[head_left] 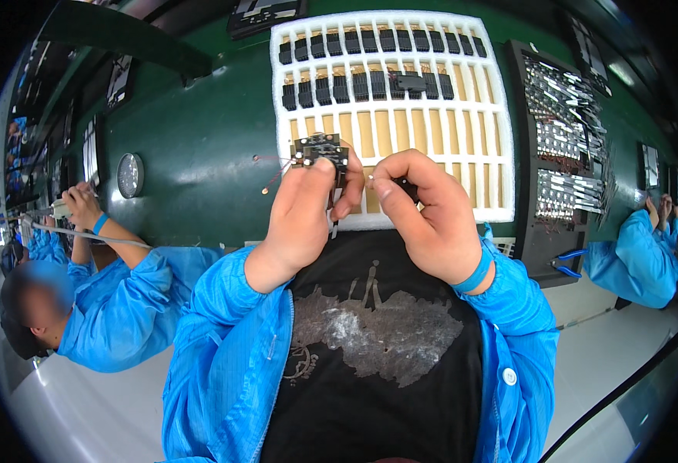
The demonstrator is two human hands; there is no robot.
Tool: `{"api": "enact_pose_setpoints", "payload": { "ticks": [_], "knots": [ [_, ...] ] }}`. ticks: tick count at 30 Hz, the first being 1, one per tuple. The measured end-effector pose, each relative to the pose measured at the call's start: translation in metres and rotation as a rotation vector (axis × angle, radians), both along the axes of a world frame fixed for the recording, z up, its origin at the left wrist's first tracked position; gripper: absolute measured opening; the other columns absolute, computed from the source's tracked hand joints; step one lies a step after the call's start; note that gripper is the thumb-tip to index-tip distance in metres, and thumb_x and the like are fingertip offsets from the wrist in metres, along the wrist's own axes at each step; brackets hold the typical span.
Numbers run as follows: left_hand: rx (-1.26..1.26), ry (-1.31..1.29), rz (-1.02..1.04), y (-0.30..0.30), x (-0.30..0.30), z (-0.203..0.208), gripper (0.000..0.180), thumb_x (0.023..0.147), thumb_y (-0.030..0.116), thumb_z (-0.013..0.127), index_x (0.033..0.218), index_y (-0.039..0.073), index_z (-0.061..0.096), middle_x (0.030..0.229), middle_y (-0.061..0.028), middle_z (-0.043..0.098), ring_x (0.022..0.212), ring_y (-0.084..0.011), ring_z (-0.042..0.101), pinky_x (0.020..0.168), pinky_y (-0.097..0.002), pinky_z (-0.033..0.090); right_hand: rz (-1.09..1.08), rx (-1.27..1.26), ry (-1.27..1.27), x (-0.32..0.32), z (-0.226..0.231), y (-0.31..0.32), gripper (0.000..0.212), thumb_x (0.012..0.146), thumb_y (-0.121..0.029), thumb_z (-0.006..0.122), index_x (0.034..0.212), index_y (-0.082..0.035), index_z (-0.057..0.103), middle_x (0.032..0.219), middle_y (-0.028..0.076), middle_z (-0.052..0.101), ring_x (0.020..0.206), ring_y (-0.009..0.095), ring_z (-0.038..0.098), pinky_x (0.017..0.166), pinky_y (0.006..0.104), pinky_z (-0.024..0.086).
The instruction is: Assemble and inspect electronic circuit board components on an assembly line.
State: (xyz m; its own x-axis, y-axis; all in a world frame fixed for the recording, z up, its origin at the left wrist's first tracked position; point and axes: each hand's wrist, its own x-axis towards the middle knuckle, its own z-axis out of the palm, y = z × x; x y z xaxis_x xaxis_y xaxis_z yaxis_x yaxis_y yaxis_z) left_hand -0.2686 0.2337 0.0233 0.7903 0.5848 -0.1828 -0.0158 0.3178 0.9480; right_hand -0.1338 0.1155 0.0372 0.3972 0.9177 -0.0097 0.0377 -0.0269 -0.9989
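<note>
We hold a small black circuit board [320, 148] up over the near edge of the white foam tray [501, 116], above the green bench [200, 147]. Thin red wires [273, 166] trail from its left side, ending loose over the bench.

Our left hand [304, 212] is closed on the board, thumb and fingers pinching its lower edge. Our right hand [420, 204] sits just beside it, fingers curled shut around a small dark part [407, 187]; mostly hidden, so we cannot tell what it is. The two hands nearly touch at the fingertips.

The tray's far rows carry black components [370, 40]; the near slots show tan backing only. Right of the tray, a black tray [520, 154] holds rows of silvery parts [566, 104]. Blue-handled pliers [566, 262] lie at its near corner.

A co-worker in a blue coat [123, 301] sits to our left, hand [83, 204] on a tool with a cable. Another blue sleeve [636, 258] shows at far right.
</note>
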Motion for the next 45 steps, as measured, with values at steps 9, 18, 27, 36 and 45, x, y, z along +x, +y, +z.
{"api": "enact_pose_setpoints", "payload": {
  "ticks": [9, 18, 27, 36, 45],
  "knots": [
    [-0.041, -0.054, 0.101, 0.002, -0.003, -0.003, 0.017, 0.096, 0.006, 0.059, 0.106, -0.004, 0.068, 0.097, -0.0088, 0.071, 0.086, -0.0123, 0.065, 0.078, -0.0287, 0.054, 0.044, -0.017, 0.062, 0.001, 0.004, 0.003, 0.006, 0.1, -0.004, 0.049, 0.097, -0.002, 0.054, 0.091, 0.003, 0.057, 0.087, 0.009, 0.052, 0.081, 0.0257, 0.043],
    [-0.138, -0.018, 0.135, 0.003, -0.006, -0.001, 0.018, 0.089, -0.003, 0.065, 0.107, -0.004, 0.066, 0.094, -0.0089, 0.071, 0.078, -0.0132, 0.066, 0.072, -0.0281, 0.056, -0.024, 0.064, -0.218, 0.001, 0.0, 0.007, 0.003, 0.091, -0.005, 0.058, 0.092, -0.003, 0.057, 0.079, 0.012, 0.061, 0.075, 0.03, 0.062, 0.067, 0.0376, 0.048],
    [-0.168, -0.036, 0.108, 0.002, -0.002, 0.004, 0.021, 0.088, -0.004, 0.064, 0.109, -0.004, 0.063, 0.093, -0.0094, 0.069, 0.073, -0.0138, 0.065, 0.066, -0.027, 0.054, 0.028, 0.044, -0.155, 0.006, 0.002, 0.007, 0.006, 0.092, -0.008, 0.058, 0.089, -0.002, 0.057, 0.078, 0.013, 0.062, 0.074, 0.031, 0.062, 0.068, 0.0383, 0.049],
    [-0.084, 0.015, 0.116, -0.001, 0.0, 0.009, 0.008, 0.088, 0.001, 0.065, 0.094, -0.001, 0.061, 0.085, -0.0089, 0.067, 0.073, -0.0166, 0.064, 0.067, -0.0308, 0.053, 0.075, 0.028, 0.157, 0.003, -0.002, 0.006, 0.009, 0.095, -0.008, 0.054, 0.092, 0.0, 0.056, 0.081, 0.009, 0.064, 0.078, 0.015, 0.062, 0.072, 0.0295, 0.05],
    [-0.031, 0.016, 0.144, -0.001, -0.002, 0.004, 0.009, 0.087, -0.001, 0.066, 0.093, -0.001, 0.061, 0.083, -0.0082, 0.066, 0.072, -0.0159, 0.064, 0.066, -0.0301, 0.053, 0.064, -0.036, 0.152, 0.002, 0.002, 0.008, 0.01, 0.096, -0.008, 0.052, 0.092, 0.0, 0.056, 0.08, 0.006, 0.06, 0.078, 0.011, 0.057, 0.072, 0.0277, 0.048]
  ]
}}
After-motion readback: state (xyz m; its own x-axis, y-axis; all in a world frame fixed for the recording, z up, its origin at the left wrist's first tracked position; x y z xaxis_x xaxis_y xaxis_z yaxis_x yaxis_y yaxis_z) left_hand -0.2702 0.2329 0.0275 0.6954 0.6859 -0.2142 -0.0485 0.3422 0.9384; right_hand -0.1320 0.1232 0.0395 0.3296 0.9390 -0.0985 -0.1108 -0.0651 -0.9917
